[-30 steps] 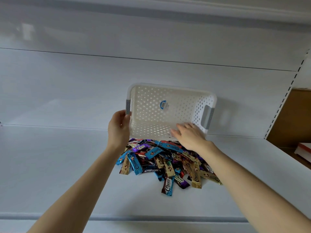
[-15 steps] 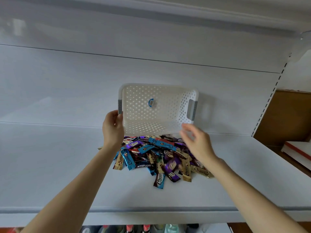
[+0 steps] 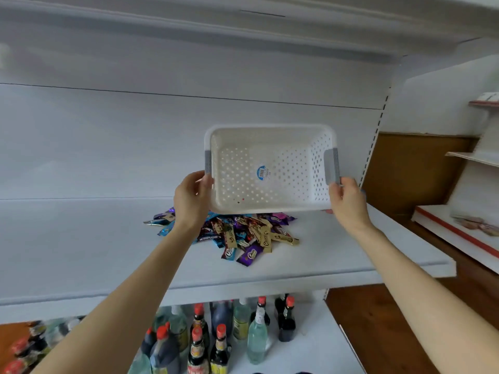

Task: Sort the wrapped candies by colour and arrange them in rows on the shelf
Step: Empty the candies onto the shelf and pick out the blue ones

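A white shelf (image 3: 81,252) spanned the frame from left to right. Below it, at the bottom centre, stood a cluster of bottles (image 3: 224,333) with red caps. At the centre, a white perforated basket (image 3: 270,168) was tipped so that its opening faced the camera, held clear of the shelf. The wrapped candies (image 3: 243,233) lay in one mixed heap on the shelf just beneath the basket – blue, purple, gold and dark wrappers together. The left hand (image 3: 190,201) gripped the basket's left rim, and the right hand (image 3: 347,202) gripped its right rim, just below the grey handle. A small round sticker (image 3: 262,172) sat on the basket's bottom.
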Tool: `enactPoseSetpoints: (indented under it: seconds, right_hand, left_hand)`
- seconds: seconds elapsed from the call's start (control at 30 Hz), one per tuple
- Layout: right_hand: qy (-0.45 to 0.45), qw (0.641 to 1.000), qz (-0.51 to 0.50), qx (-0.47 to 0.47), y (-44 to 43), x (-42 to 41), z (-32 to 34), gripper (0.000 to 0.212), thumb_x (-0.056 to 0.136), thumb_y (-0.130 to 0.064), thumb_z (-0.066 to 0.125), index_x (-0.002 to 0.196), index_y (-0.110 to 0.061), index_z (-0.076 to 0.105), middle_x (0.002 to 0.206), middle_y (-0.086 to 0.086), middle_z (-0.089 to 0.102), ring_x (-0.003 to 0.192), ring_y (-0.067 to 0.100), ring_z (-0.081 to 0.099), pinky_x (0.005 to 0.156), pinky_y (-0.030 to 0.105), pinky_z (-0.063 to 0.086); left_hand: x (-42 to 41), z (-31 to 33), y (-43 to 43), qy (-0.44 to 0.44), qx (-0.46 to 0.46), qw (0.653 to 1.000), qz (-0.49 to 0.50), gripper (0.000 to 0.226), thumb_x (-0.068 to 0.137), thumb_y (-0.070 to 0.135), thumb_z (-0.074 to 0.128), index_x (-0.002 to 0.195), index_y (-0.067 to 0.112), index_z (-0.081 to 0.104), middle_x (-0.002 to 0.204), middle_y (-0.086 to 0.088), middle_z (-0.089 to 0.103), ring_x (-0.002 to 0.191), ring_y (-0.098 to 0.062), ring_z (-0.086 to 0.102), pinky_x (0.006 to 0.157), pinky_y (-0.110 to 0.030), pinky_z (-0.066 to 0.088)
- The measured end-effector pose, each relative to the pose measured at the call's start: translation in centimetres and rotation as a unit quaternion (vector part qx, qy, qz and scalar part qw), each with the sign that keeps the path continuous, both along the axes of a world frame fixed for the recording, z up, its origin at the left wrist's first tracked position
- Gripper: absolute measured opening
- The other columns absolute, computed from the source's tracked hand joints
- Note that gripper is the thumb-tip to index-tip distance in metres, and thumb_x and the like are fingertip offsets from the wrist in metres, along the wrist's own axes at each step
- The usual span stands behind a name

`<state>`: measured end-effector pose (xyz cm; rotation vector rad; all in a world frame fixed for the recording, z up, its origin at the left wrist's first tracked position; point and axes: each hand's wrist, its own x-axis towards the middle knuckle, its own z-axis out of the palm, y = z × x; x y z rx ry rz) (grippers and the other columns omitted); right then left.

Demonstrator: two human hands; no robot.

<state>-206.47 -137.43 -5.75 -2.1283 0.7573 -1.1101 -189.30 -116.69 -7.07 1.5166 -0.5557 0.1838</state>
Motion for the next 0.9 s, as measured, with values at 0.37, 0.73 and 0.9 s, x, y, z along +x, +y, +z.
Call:
enactPoseSetpoints:
  seconds: [0.37,0.73,0.9]
  right_hand:
    - [0.011,0.990,-0.137,0.034,4.4,-21.3,-5.2,0.027,0.099,-0.021,0.038,0.117,-0.005,0.050,0.097,0.008,0.057,0.059,0.017,0.066,0.044,0.016,0.051]
    - [0.031,0.942,-0.289,0.169,9.5,-36.4,-16.9,0.015,0.097,-0.012,0.037,0.096,-0.005,0.050,0.090,0.017,0.056,0.040,0.006,0.060,0.037,0.013,0.044]
    - [0.013,0.911,-0.316,0.266,9.4,-35.0,-22.4,0.016,0.098,-0.016,0.033,0.096,-0.004,0.044,0.108,0.024,0.056,0.040,0.009,0.061,0.035,0.014,0.041]
  left_hand:
    - [-15.7,-4.4,-1.3,-0.093,0.060,0.988,-0.103,0.025,0.097,0.023,0.045,0.100,0.010,0.066,0.080,0.004,0.063,0.073,-0.018,0.057,0.071,-0.040,0.054]
    - [-29.2,-15.8,-3.5,-0.014,0.187,0.933,-0.306,0.051,0.095,0.033,0.050,0.137,0.008,0.037,0.115,-0.013,0.061,0.106,-0.028,0.059,0.074,-0.021,0.039]
    - [-31.8,-20.2,-6.6,0.092,0.287,0.902,-0.309,0.062,0.091,0.043,0.053,0.127,-0.005,0.036,0.119,-0.026,0.057,0.105,-0.037,0.057,0.073,-0.034,0.049]
